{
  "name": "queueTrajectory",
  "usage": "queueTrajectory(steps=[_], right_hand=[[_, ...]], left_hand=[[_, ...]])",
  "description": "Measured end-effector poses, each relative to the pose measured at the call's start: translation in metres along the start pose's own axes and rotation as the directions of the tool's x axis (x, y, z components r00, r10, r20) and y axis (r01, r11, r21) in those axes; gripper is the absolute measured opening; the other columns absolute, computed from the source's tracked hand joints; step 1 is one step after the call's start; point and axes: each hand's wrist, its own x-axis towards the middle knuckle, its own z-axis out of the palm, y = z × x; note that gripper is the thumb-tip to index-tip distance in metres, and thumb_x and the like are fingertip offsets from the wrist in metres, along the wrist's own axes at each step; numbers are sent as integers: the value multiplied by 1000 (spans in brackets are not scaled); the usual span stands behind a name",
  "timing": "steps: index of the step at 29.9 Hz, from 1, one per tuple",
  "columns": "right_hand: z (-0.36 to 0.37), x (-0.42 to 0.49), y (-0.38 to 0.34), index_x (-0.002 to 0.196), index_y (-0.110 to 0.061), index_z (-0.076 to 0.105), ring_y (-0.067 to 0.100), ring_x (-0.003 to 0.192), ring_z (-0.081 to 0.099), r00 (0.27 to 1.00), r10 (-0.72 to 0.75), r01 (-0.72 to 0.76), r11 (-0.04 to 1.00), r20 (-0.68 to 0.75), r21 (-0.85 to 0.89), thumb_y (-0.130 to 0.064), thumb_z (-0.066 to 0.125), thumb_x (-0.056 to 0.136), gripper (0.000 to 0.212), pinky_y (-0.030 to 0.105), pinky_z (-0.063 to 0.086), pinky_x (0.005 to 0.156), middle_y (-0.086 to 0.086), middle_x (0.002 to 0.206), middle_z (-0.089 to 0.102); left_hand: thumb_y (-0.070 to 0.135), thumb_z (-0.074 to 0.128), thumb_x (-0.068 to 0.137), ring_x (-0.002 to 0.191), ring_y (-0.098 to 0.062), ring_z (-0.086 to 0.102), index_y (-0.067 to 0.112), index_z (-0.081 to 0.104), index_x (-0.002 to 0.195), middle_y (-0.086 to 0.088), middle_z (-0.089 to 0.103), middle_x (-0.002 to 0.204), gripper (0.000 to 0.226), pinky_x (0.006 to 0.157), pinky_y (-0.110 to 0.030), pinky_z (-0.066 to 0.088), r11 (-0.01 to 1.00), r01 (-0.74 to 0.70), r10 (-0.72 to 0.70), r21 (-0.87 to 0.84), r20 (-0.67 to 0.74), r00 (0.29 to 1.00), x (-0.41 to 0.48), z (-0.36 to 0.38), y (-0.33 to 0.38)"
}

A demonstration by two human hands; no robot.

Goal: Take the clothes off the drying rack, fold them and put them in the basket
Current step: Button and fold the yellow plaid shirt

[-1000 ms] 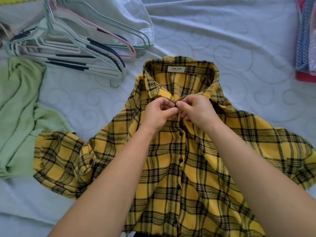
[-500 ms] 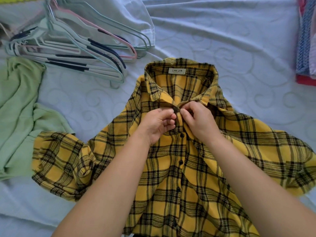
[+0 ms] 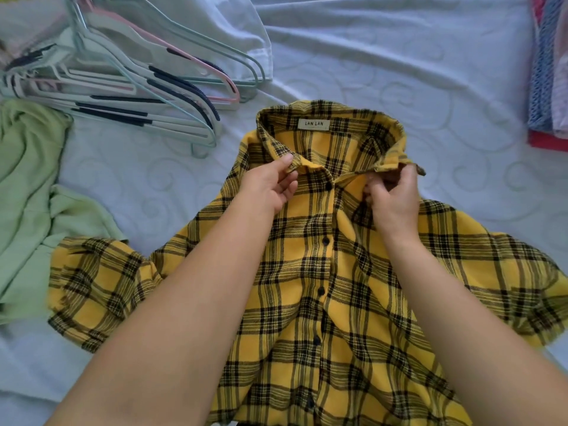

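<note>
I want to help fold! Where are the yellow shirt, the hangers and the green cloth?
shirt (image 3: 307, 256), head view, on its buttoned front.
hangers (image 3: 184, 127), head view, on the pale arms at the pile's near edge.
green cloth (image 3: 27, 179), head view, on its middle.

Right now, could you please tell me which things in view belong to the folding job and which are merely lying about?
Job: yellow plaid shirt, collar pinched by left hand and right hand; green garment, probably still to fold.
Lying about: hangers; bedsheet; colourful fabrics at the right edge.
</note>
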Motion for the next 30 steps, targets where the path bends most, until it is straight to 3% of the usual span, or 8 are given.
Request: queueTrajectory(steps=[3,5,10,14,19,23,27,30], right_hand=[[1,-2,-14,86,-25,52,4,78,56,989,-145,142,987,25,78,-18,63,87,13,23,50,77,-12,84,58],[5,-1,-22,82,-30,55,5,76,56,986,-166,162,980,22,119,-20,64,86,14,25,50,75,-13,81,58],[18,10,-36,88,-24,57,11,81,61,985,-155,148,985,74,92,-24,63,87,6,22,51,74,-8,84,61],[33,29,-37,101,-8,61,9,65,59,986,145,-158,965,77,209,-22,61,89,19,23,52,63,2,83,63],[49,48,-33,104,-16,64,17,94,62,990,107,-81,965,93,-250,-30,63,87,22,36,51,83,1,102,66],[54,58,-34,101,-13,65,22,103,58,983,152,-94,900,104,-425,-26,63,88,19,31,42,76,4,108,65],[45,49,-45,91,-13,65,15,91,59,970,179,-148,972,165,-184,-19,63,86,8,29,47,79,-2,93,63],[30,26,-60,85,-17,63,8,75,56,956,28,-13,999,292,-52,-18,63,85,2,21,49,69,-6,80,60]], left_hand=[[17,69,82,40,-3,52,13,58,74,4,59,52,14,41,-16,46,994,-99,99,41,1,995,-6,-3,-4],[19,70,81,39,-1,50,14,58,73,8,57,46,15,44,-16,47,970,-197,198,141,9,980,-10,-9,-7],[6,65,83,56,-6,52,15,59,77,3,59,65,13,55,-17,48,948,-256,235,190,128,963,-19,-8,-8],[7,64,84,57,-7,46,16,56,74,3,53,65,16,58,-20,45,911,-323,308,257,100,946,-17,-2,-6],[8,64,83,58,-7,45,14,57,74,3,52,66,14,57,-19,44,863,-365,345,348,120,931,-15,-9,-12],[11,63,86,59,-7,45,15,58,76,3,53,68,11,55,-16,45,804,-384,366,454,131,921,-11,-23,-16],[15,62,87,55,-6,45,18,57,72,4,53,66,16,48,-11,43,769,-426,414,477,137,900,-11,-25,-16],[15,63,86,58,-7,50,18,57,70,4,55,67,17,50,-11,44,739,-487,474,465,155,867,-16,-15,-13]])
